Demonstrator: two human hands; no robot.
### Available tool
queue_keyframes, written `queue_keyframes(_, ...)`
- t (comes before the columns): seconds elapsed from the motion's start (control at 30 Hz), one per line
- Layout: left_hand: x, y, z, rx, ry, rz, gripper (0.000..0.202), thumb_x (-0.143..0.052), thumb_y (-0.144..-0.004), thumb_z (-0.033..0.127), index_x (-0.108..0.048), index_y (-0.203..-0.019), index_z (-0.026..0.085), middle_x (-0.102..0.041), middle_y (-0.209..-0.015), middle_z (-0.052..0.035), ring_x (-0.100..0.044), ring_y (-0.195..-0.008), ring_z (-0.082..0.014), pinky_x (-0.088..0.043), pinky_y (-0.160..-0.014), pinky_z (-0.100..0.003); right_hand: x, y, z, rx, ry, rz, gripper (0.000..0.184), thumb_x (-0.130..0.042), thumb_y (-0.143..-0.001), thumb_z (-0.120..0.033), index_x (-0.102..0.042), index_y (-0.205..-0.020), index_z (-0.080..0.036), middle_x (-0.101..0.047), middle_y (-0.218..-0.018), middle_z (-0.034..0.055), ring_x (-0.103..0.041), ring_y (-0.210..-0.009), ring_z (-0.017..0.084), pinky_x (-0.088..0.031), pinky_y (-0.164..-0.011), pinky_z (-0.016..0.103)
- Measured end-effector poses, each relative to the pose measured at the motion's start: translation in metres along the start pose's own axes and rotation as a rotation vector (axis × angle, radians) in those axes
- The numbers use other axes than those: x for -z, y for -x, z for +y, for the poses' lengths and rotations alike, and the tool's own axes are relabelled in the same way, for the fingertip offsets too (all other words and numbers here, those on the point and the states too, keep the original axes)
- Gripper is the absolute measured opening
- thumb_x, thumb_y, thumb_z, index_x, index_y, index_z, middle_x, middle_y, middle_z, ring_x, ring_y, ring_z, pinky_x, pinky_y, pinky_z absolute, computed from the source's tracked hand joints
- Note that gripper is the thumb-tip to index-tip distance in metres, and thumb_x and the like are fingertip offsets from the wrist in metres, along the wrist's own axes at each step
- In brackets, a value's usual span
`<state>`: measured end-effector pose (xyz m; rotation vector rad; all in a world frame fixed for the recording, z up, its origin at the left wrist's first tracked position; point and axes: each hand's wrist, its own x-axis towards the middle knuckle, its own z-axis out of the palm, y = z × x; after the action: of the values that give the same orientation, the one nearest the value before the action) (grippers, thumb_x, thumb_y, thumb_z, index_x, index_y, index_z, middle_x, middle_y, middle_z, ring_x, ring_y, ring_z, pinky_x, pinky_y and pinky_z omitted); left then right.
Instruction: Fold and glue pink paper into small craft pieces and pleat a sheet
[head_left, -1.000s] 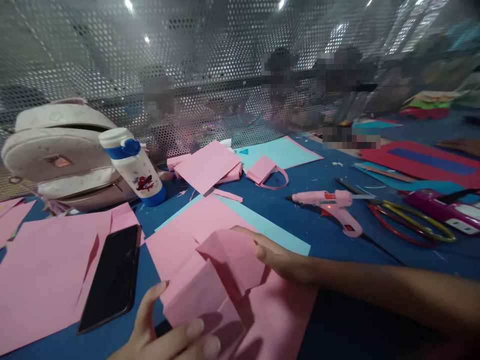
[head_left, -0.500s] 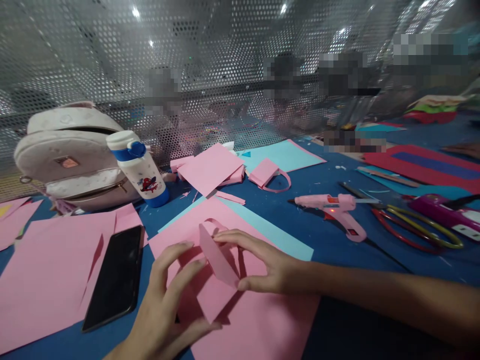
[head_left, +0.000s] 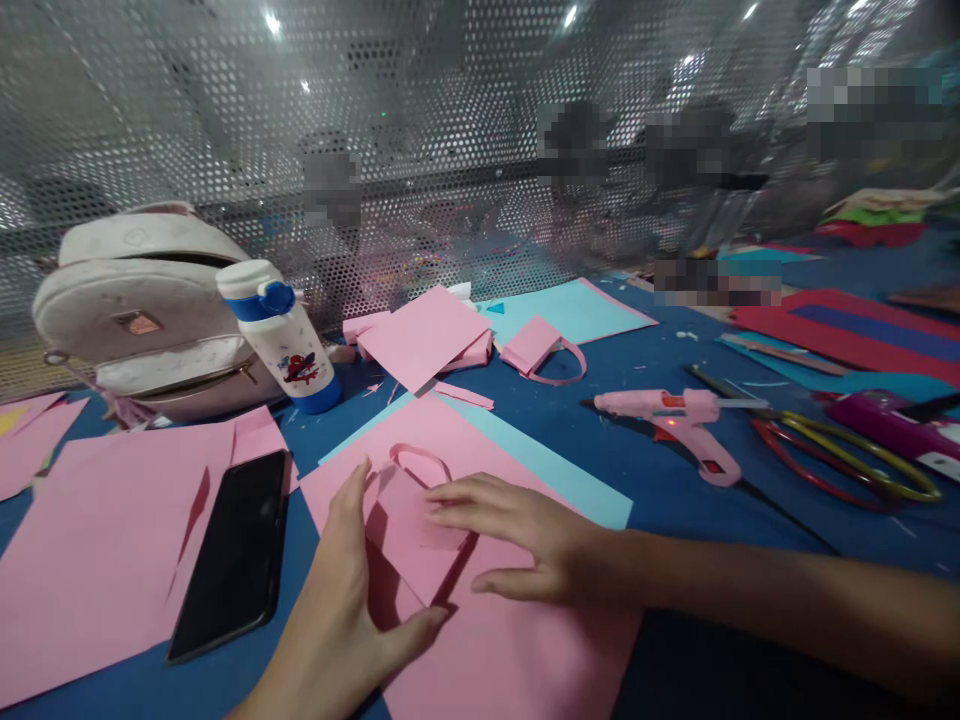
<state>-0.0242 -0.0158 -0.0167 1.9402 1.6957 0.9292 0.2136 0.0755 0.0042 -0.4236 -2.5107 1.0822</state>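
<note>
The paper bag [head_left: 409,545] is pinned under spread fingers of the right hand [head_left: 536,545] and flanked by the open left hand [head_left: 337,610].

1. A black phone [head_left: 232,555] lies near left on a loose pink sheet [head_left: 97,540].
2. A white water bottle [head_left: 281,335] stands far left, just beside a white bag [head_left: 142,310].
3. A pink glue gun [head_left: 675,415] lies right on the blue worktop [head_left: 675,520].
4. A perforated metal screen [head_left: 420,120] runs along the far edge.
</note>
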Motion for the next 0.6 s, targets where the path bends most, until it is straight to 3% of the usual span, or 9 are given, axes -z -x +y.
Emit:
queue_keyframes(0.1,-0.0005,-0.0004,0.0008,-0.005,0.024,-0.006,0.110,-0.073,-0.078,0.035,0.001,-0.158,0.030,-0.028,-0.159,-0.0150,-0.028,-0.147,-0.0382,-0.029,-0.115,-0.065,-0.0001,0.0002,-0.0024,0.020,0.058,-0.036,0.060,-0.060,-0.095,-0.040,-0.045,-0.149,-0.018,-0.045,-0.154,0.0134,-0.035,-0.145,0.024,-0.027,-0.120,0.041)
queue_keyframes(0.27,0.0016,-0.0002,-0.0008,-0.059,0.122,0.009,0.111,-0.072,-0.074,0.026,-0.001,-0.158,0.030,-0.030,-0.155,-0.0155,-0.033,-0.144,-0.0390,-0.035,-0.112,-0.062,-0.0012,0.0006,-0.0032,0.048,0.132,-0.049,0.057,-0.058,-0.097,-0.038,-0.045,-0.149,-0.018,-0.045,-0.154,0.0130,-0.035,-0.145,0.023,-0.027,-0.120,0.042)
queue_keyframes(0.47,0.0046,0.0009,0.0028,-0.099,0.045,0.020,0.109,-0.072,-0.075,0.026,-0.001,-0.158,0.031,-0.027,-0.156,-0.0139,-0.029,-0.146,-0.0374,-0.035,-0.113,-0.061,-0.0033,0.0009,-0.0027,0.141,0.223,-0.033,0.052,-0.055,-0.098,-0.034,-0.050,-0.144,-0.009,-0.048,-0.151,0.0161,-0.037,-0.143,0.024,-0.028,-0.119,0.041)
queue_keyframes(0.6,0.0043,-0.0021,0.0014,-0.125,0.021,-0.055,0.092,-0.072,-0.076,0.025,-0.023,-0.154,0.035,-0.025,-0.158,-0.0106,-0.027,-0.147,-0.0356,-0.034,-0.115,-0.059,-0.0020,-0.0002,-0.0053,0.166,0.203,-0.020,0.046,-0.056,-0.098,-0.030,-0.055,-0.139,-0.011,-0.055,-0.145,0.0133,-0.042,-0.138,0.024,-0.030,-0.118,0.040)
